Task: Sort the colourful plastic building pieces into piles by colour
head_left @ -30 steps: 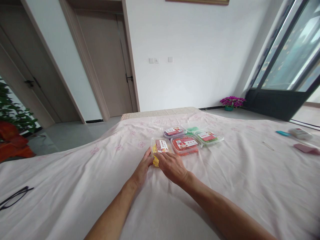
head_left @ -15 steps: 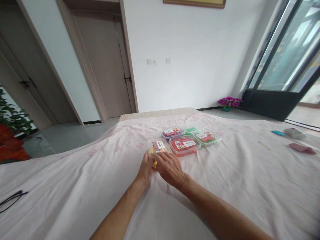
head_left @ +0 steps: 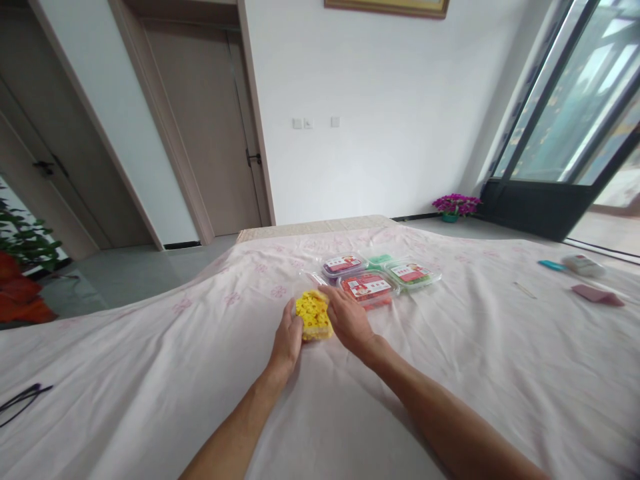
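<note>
A clear plastic box of small yellow pieces [head_left: 314, 315] stands on the cloth, its contents now uncovered. My left hand [head_left: 289, 339] is closed around the box's left side, thumb along the near edge. The clear lid [head_left: 311, 276] is tilted up at the far side of the box, blurred. My right hand [head_left: 351, 321] lies along the box's right side, with its fingertips at the lid's near edge; its thumb is hidden. Just beyond sit closed labelled boxes: a red one [head_left: 369, 288], a purple one [head_left: 342, 264] and a green one [head_left: 412, 272].
A mint-green box [head_left: 380, 260] stands behind the others. On the right lie a thin stick [head_left: 525, 290], a pink folded cloth [head_left: 597, 295], a blue item [head_left: 552, 265] and a white packet [head_left: 583, 265]. Dark-framed glasses [head_left: 25, 403] rest at the left on the pink-patterned cloth [head_left: 150, 393].
The lid of the yellow box has gone from shut to lifted, tilting away from me. My right hand has shifted from the lid's top to the right side, and the yellow pieces are exposed.
</note>
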`<state>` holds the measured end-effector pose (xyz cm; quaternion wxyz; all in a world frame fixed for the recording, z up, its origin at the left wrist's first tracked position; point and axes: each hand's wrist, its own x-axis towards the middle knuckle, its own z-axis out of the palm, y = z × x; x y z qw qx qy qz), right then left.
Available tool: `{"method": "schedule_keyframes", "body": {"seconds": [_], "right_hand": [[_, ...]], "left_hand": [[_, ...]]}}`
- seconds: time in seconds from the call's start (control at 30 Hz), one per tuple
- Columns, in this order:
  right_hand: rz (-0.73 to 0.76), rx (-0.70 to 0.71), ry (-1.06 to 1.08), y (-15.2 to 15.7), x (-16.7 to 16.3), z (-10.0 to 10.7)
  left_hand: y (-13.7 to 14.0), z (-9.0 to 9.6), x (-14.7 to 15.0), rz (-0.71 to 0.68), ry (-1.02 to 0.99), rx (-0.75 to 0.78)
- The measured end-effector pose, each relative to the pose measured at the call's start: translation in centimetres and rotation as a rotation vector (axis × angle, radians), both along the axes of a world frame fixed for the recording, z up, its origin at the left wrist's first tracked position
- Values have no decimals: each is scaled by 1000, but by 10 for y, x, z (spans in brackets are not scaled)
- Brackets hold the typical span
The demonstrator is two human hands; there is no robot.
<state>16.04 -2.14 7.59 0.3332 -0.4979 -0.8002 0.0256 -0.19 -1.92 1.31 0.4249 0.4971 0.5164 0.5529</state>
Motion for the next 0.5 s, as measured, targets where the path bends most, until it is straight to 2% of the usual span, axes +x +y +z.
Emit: {"method": "schedule_keyframes", "body": {"seconds": [0.17,0.3,0.5], "right_hand": [[-36,34,225,14,15,-3],[-83,91,372,23,19,-13],[-110,117,512,31,22,-33]], "left_hand": [[-3,3,0,30,-79,-41],[-5,6,2,54,-135,-24],[2,2,-10,219,-56,55]]}}
